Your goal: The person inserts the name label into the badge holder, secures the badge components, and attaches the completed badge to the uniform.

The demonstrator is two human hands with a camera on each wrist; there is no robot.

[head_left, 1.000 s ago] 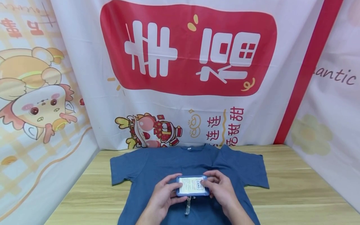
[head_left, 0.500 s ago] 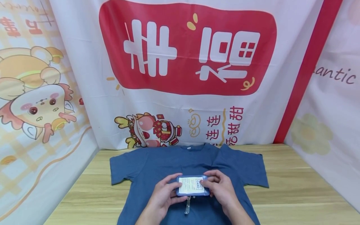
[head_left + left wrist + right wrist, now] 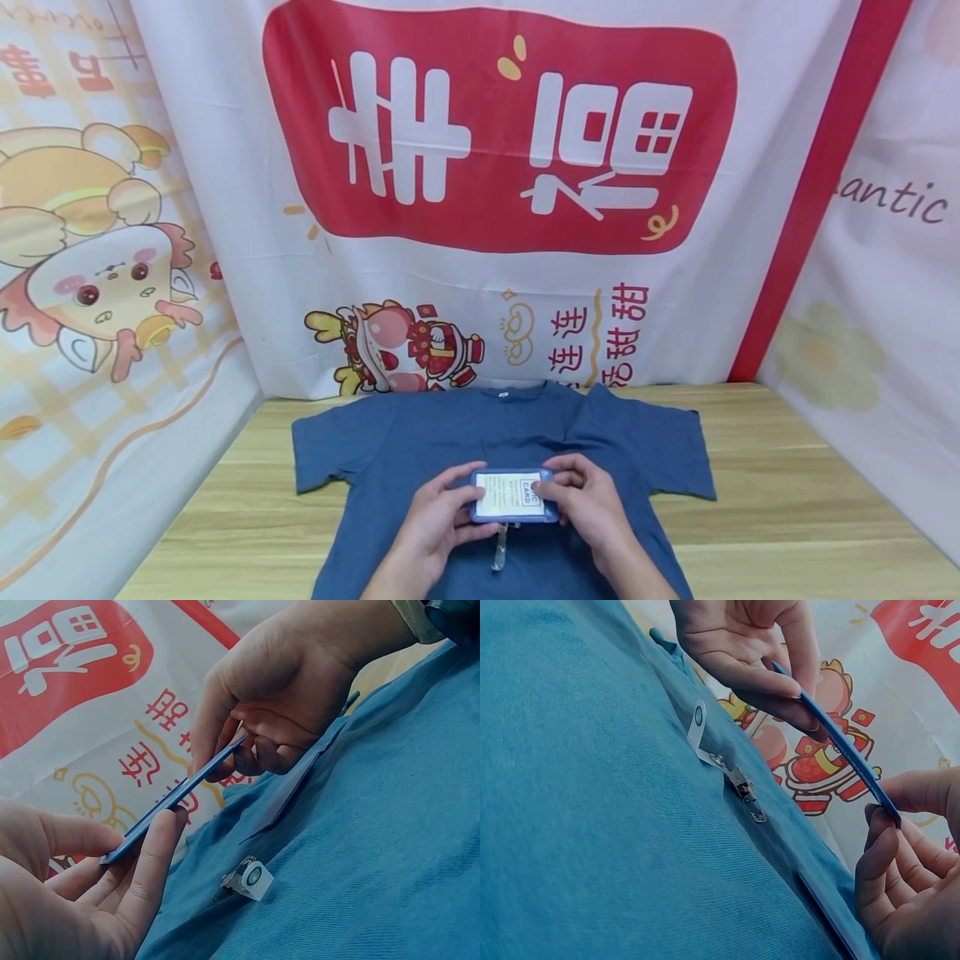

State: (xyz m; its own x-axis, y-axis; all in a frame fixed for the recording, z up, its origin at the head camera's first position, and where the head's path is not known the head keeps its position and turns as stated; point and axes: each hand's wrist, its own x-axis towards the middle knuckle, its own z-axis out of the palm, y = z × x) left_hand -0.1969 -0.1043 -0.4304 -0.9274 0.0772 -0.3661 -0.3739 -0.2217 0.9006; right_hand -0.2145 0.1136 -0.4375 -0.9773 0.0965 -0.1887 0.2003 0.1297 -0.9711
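Observation:
A blue badge holder (image 3: 512,495) with a printed white card facing up is held level above a blue T-shirt (image 3: 420,450). My left hand (image 3: 435,525) pinches its left end, thumb on top and fingers beneath. At the right end my right hand (image 3: 588,504) pinches it, thumb over the card's printed corner. Seen edge-on in the left wrist view, the holder (image 3: 180,793) is thin and tilted between both hands. A metal badge clip (image 3: 740,784) with a clear snap strap (image 3: 697,731) lies on the shirt below. Near it shows a flat blue piece (image 3: 289,791) with straight edges.
The shirt lies spread on a wood-grain table (image 3: 750,467), sleeves out to both sides and collar at the back. Printed white cloth (image 3: 480,308) hangs behind the table, with more cloth walls on the left (image 3: 187,333) and right (image 3: 885,292).

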